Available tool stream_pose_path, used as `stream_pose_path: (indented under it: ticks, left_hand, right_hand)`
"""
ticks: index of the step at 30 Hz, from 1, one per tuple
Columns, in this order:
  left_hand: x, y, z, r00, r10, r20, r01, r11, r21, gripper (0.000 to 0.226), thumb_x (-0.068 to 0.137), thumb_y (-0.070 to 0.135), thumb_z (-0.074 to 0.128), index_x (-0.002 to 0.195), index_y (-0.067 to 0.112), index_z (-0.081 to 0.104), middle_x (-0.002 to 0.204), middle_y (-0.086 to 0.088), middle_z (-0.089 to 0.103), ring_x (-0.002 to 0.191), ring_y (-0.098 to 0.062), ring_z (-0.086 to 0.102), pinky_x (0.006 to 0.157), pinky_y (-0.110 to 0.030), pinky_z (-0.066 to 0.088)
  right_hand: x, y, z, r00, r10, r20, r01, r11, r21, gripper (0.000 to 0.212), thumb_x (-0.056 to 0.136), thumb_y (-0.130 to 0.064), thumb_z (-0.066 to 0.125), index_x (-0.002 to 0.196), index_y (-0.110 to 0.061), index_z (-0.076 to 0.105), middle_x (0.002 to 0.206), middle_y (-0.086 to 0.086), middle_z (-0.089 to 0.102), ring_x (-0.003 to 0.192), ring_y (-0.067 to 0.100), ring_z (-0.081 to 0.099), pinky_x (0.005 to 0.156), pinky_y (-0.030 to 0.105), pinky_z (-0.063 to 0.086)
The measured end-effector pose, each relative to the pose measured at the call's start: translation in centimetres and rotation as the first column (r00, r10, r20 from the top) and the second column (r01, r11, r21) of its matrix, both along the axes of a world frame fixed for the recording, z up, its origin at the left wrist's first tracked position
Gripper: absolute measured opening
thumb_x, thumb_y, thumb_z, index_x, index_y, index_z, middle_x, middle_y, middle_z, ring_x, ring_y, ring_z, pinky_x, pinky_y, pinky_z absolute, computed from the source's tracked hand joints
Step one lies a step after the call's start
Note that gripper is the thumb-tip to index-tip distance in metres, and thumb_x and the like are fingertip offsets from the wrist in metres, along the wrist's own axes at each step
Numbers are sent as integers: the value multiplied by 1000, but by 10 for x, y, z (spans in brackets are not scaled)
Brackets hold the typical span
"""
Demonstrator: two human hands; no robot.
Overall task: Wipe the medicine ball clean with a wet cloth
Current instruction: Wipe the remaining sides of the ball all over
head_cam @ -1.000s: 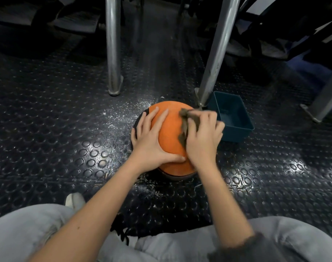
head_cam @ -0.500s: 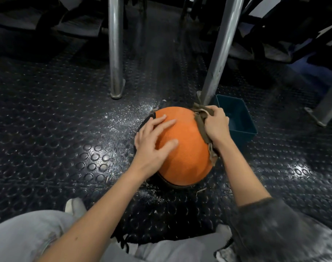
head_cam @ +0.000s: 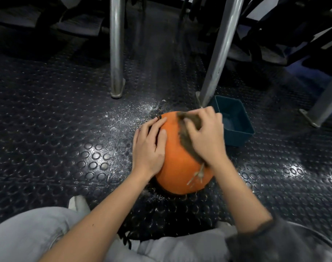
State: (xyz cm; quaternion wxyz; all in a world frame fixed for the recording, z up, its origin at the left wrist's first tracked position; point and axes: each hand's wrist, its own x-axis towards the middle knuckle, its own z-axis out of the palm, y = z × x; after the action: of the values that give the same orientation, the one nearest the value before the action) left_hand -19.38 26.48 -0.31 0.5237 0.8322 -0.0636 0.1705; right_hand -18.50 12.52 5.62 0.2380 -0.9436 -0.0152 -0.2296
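Observation:
An orange medicine ball [head_cam: 177,167] sits on the dark studded floor in front of my knees. My left hand [head_cam: 149,146] lies flat against the ball's left side, fingers straight. My right hand [head_cam: 205,136] grips a crumpled brown cloth [head_cam: 187,140] and presses it on the ball's upper right; the hand is motion-blurred. A frayed end of the cloth hangs down the ball's front. The ball's right flank is hidden behind my right hand and forearm.
A dark teal plastic tub [head_cam: 234,122] stands just right of the ball. Two metal legs, one upright [head_cam: 116,53] and one slanted [head_cam: 219,55], rise behind it, and another [head_cam: 325,103] at far right. White dust [head_cam: 129,115] speckles the floor left of the ball.
My right hand has swept the cloth from the ball's far right side back up over its top right. My left hand slid further onto the left side. The view shifted slightly.

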Motion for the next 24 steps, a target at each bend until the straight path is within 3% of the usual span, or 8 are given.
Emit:
stream_pose_path:
  ticks: [3, 8, 11, 14, 16, 19, 21, 24]
  left_hand:
    - [-3, -12, 2, 999, 33, 3, -33, 999, 2, 57, 90, 52, 25, 133, 24, 52, 133, 3, 46, 123, -14, 42, 105, -45, 35]
    - [4, -14, 4, 999, 37, 36, -37, 999, 1, 57, 92, 45, 24, 132, 19, 53, 131, -2, 49, 121, -19, 47, 102, -45, 38]
    - [5, -4, -1, 1000, -1, 23, 1, 999, -39, 57, 91, 44, 23, 133, 18, 52, 131, -3, 48, 123, -17, 45, 104, -44, 37]
    - [4, -5, -1, 1000, 8, 2, -8, 999, -38, 60, 91, 49, 23, 134, 20, 52, 132, 0, 46, 123, -14, 42, 105, -45, 36]
    - [4, -9, 3, 999, 23, -23, -23, 1000, -11, 62, 90, 52, 20, 134, 23, 51, 133, 3, 45, 123, -13, 42, 103, -46, 37]
    - [3, -14, 5, 998, 60, -8, -60, 998, 8, 60, 91, 50, 20, 133, 22, 52, 133, 2, 48, 122, -15, 45, 101, -47, 38]
    - [1, -13, 3, 998, 57, 32, -57, 998, -13, 57, 92, 46, 22, 132, 20, 54, 131, 0, 49, 122, -16, 46, 100, -46, 40]
    - [3, -9, 1, 999, 29, 20, -29, 999, -23, 57, 91, 47, 23, 132, 21, 54, 131, 0, 48, 122, -15, 44, 102, -45, 38]
  right_hand:
    - [26, -21, 12, 976, -78, -205, 122, 970, 212, 20, 96, -30, 51, 109, -18, 60, 114, 2, 51, 111, 28, 40, 94, 39, 32]
    - [-15, 22, 4, 997, 47, 57, -38, 989, -146, 17, 90, -25, 52, 100, -19, 63, 104, 2, 53, 93, 26, 42, 78, 39, 36]
    - [-17, 21, 3, 985, 167, 36, -152, 955, -255, 19, 91, -29, 53, 102, -20, 64, 103, 2, 53, 91, 25, 42, 75, 37, 35]
    - [9, -9, 6, 996, 1, -90, 5, 998, 59, 21, 95, -31, 52, 108, -19, 63, 110, 2, 51, 105, 26, 40, 91, 39, 34]
    - [20, -20, 11, 981, -105, -162, 147, 949, 279, 22, 96, -30, 50, 110, -19, 62, 114, 2, 51, 108, 22, 37, 98, 39, 31]
    - [3, 2, 8, 986, -135, -93, 147, 980, 131, 18, 96, -26, 51, 107, -18, 63, 114, 3, 52, 102, 24, 39, 93, 42, 35]
    - [-21, 22, 1, 997, -9, 74, 14, 998, -55, 16, 92, -23, 54, 103, -19, 65, 107, 3, 54, 94, 25, 42, 81, 39, 38]
    - [-21, 12, -1, 993, 92, 74, -79, 984, -157, 17, 92, -27, 56, 104, -19, 66, 102, 3, 53, 91, 23, 42, 78, 35, 36]
